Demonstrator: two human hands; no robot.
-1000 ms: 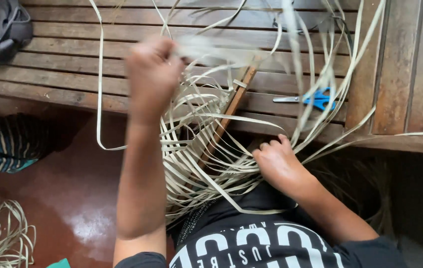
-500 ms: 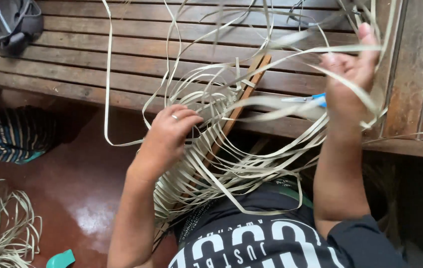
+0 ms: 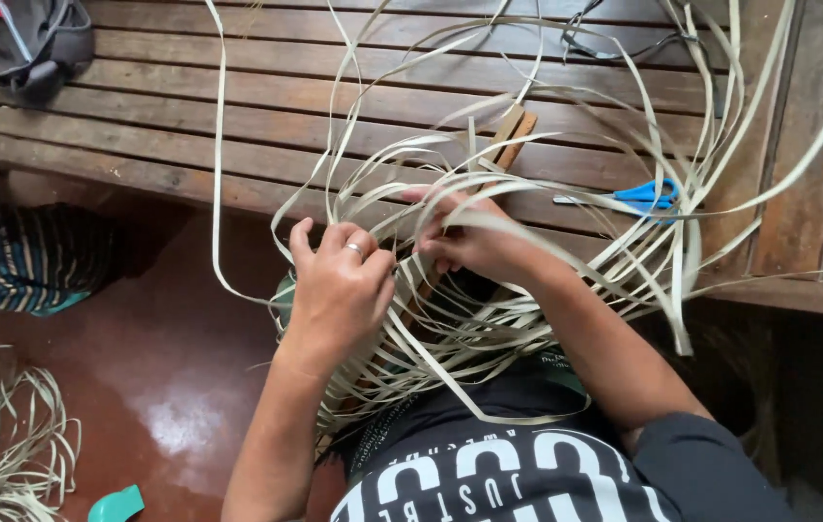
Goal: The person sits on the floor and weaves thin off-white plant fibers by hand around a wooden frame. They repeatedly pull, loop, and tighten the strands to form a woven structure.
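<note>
A loose tangle of pale flat weaving strips [image 3: 489, 319] rests on my lap and fans out over the wooden slatted bench [image 3: 170, 106]. My left hand [image 3: 339, 285], with a ring on one finger, presses down on the strips at the left side of the bundle, fingers curled over them. Close beside it, my right hand [image 3: 464, 237] pinches strips in the middle of the weave. A wooden stick [image 3: 513, 130] lies under the strips, reaching up onto the bench.
Blue-handled scissors [image 3: 638, 196] lie on the bench at the right. A grey bag [image 3: 29, 43] sits at the far left of the bench. More strips [image 3: 0, 449] pile on the red floor, beside a teal object [image 3: 116, 505]. Striped cloth [image 3: 15, 256] lies at left.
My right hand came down from high at the right, where it held strips up, to the middle of the weave. My left hand stayed on the bundle's left side.
</note>
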